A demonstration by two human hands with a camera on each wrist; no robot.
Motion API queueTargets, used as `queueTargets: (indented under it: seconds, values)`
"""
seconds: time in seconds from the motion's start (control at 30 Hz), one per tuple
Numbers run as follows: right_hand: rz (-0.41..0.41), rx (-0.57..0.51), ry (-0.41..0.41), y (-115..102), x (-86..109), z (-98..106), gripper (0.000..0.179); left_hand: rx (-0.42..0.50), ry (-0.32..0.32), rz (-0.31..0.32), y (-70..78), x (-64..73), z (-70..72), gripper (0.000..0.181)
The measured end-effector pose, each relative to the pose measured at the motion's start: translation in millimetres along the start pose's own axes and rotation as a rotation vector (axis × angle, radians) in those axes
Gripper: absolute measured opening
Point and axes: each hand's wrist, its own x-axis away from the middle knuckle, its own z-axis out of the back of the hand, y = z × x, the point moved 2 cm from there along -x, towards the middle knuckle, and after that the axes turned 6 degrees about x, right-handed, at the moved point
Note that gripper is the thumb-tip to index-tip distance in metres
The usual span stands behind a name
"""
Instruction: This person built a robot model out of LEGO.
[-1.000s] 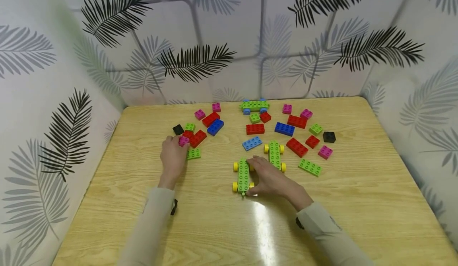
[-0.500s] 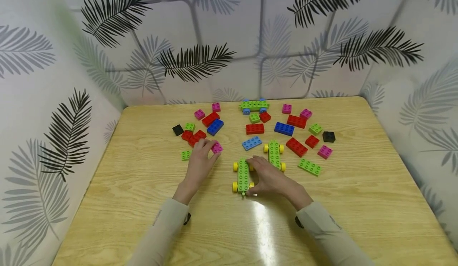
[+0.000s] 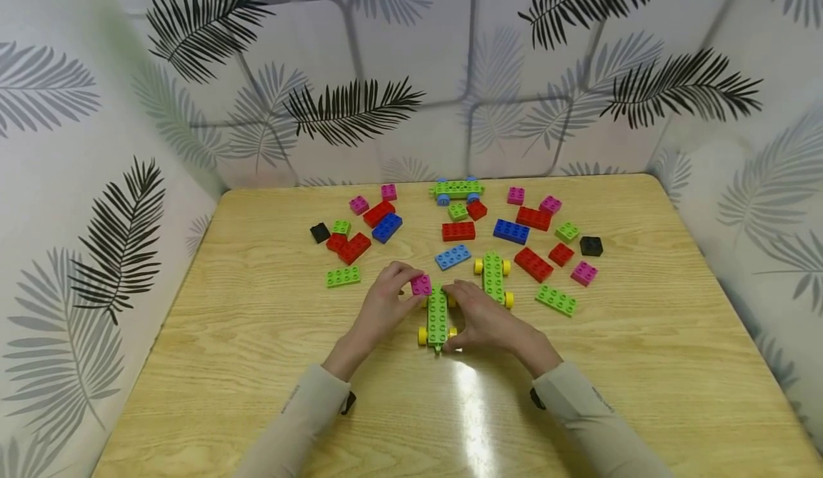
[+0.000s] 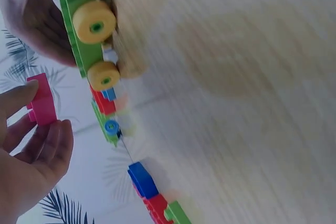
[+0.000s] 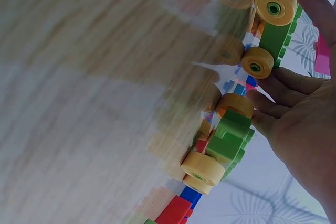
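Note:
My left hand (image 3: 379,303) pinches a pink square toy brick (image 3: 421,285) between thumb and fingers. It holds the brick beside the far end of a long green wheeled base (image 3: 437,321) with yellow wheels. In the left wrist view the pink brick (image 4: 44,103) is raised off the table. My right hand (image 3: 485,317) grips the base from its right side, with the thumb at the near end and fingers at the far end. The right wrist view shows the base (image 5: 274,40) standing on its wheels. A second yellow-wheeled green base (image 3: 493,276) stands just behind the right hand.
A blue-wheeled green base (image 3: 458,190) stands at the back. Loose bricks lie left and right, among them a red brick (image 3: 354,248), a dark blue brick (image 3: 511,231), a black brick (image 3: 591,246) and a flat green brick (image 3: 343,276). A light blue brick (image 3: 453,257) lies behind the bases.
My left hand has carried the pink brick from the left group of bricks rightward to the far end of the green base. The right hand has stayed on the base.

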Motion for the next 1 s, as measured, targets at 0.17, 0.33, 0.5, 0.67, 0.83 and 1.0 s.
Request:
queueTargets:
  seconds: [0.17, 0.33, 0.5, 0.67, 0.83, 1.0]
  values:
    - [-0.022, -0.006, -0.012, 2, -0.7, -1, 0.1, 0.028, -0.065, 0.01, 3.8, 1.0, -9.4, 0.035]
    - [-0.02, -0.017, -0.016, 2, -1.3, 0, 0.099, -0.02, -0.097, 0.005, 4.7, 2.8, -16.3, 0.034]
    - [-0.013, -0.015, -0.012, 2, -0.4, 0, 0.099, -0.028, -0.113, 0.002, 2.0, 2.7, -21.4, 0.032]
    - [-0.013, -0.027, -0.009, 2, 0.2, -1, 0.099, -0.04, -0.14, -0.011, 0.5, 2.2, -25.2, 0.033]
    - [-0.021, -0.028, -0.013, 3, -0.3, -1, 0.099, -0.06, -0.15, -0.007, -0.8, 1.9, -27.3, 0.033]
    - [-0.022, -0.026, -0.015, 3, -0.9, -1, 0.099, -0.074, -0.157, 0.001, -1.5, 0.4, -28.5, 0.033]
